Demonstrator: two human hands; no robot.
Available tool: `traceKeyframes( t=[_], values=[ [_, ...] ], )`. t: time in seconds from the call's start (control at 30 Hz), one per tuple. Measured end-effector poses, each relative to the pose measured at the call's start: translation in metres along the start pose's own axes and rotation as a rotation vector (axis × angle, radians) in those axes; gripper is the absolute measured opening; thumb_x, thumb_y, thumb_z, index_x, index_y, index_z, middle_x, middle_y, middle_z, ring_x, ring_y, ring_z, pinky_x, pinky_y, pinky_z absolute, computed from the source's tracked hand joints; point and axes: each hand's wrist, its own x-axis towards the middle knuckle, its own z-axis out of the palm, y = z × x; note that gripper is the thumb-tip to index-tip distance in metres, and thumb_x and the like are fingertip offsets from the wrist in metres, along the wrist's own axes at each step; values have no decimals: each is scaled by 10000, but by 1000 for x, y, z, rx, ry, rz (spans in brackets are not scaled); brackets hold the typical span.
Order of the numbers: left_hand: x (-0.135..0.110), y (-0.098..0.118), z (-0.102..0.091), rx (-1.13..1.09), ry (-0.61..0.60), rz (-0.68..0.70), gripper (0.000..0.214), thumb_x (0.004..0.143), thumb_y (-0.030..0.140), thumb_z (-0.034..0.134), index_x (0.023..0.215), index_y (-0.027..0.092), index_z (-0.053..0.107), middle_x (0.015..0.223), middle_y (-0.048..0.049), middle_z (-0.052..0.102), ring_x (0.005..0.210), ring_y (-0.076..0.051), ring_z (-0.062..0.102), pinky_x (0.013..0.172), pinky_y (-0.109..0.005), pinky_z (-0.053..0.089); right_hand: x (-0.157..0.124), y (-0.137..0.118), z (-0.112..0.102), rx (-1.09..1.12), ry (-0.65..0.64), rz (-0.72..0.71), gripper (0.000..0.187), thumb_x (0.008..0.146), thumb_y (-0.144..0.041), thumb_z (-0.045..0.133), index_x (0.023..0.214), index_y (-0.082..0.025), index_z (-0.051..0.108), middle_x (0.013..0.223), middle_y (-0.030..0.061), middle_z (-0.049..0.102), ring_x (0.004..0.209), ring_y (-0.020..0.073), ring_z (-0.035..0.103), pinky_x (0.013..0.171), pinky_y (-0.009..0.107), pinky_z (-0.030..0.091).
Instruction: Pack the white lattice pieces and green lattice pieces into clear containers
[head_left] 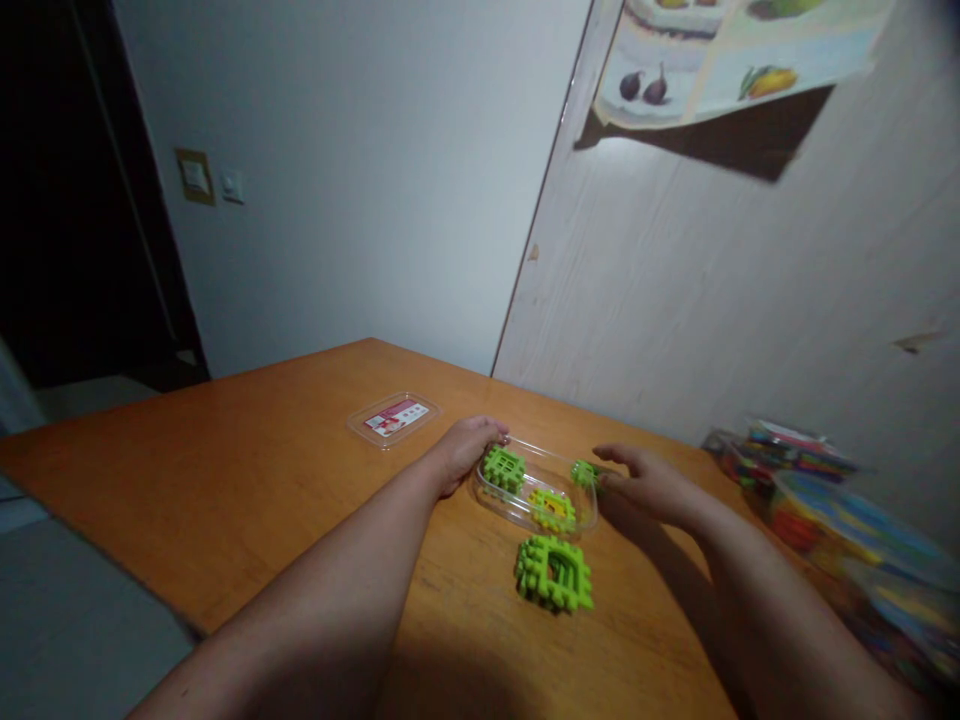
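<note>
A clear plastic tray (517, 512) lies on the orange wooden table (225, 480). Inside it sit a green toothed block (503, 467) and a yellow-green one (552, 509). My left hand (466, 450) rests at the tray's left rim, fingers curled against the rim beside the green block. My right hand (646, 482) is at the tray's right end, fingers pinched on a small green block (584, 473). A larger green square frame of joined blocks (553, 573) lies on the table just in front of the tray.
A clear lid with a red and white label (394, 417) lies farther back on the table. Bags of coloured pieces (810, 490) are piled at the right by the wall. The table's left edge drops to a grey floor; a dark doorway stands at far left.
</note>
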Motion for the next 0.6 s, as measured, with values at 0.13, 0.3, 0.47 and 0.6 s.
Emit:
traceKeyframes(
  t=[0.13, 0.3, 0.47, 0.6],
  values=[
    [1, -1, 0, -4, -6, -19, 257, 679, 253, 659, 914, 148, 676, 822, -50, 679, 732, -162, 614, 654, -274, 455, 0, 2, 17, 12, -33, 13, 391, 733, -254, 692, 1116, -185, 724, 1088, 113, 752, 1047, 287, 676, 904, 370, 519],
    [0, 0, 0, -8, -4, -18, 252, 678, 246, 655, 910, 148, 678, 846, -58, 689, 755, -167, 625, 674, -278, 469, 0, 0, 14, 27, -22, 29, 354, 730, -267, 695, 1069, -167, 718, 1011, 101, 752, 976, 265, 682, 862, 353, 528],
    [0, -1, 0, -26, -2, -21, 242, 681, 244, 652, 904, 152, 673, 842, -52, 686, 754, -163, 623, 671, -273, 469, -6, -22, -13, 91, 63, -14, 419, 782, -360, 677, 1164, -190, 664, 1104, 107, 714, 1041, 263, 658, 897, 360, 524],
    [0, -1, 0, -24, -1, -18, 245, 675, 251, 657, 899, 153, 673, 824, -48, 683, 736, -160, 615, 658, -272, 463, -17, -51, -26, 165, -30, -188, 448, 769, -413, 713, 1161, -204, 653, 1133, 97, 696, 1081, 271, 633, 929, 373, 507]
  ],
)
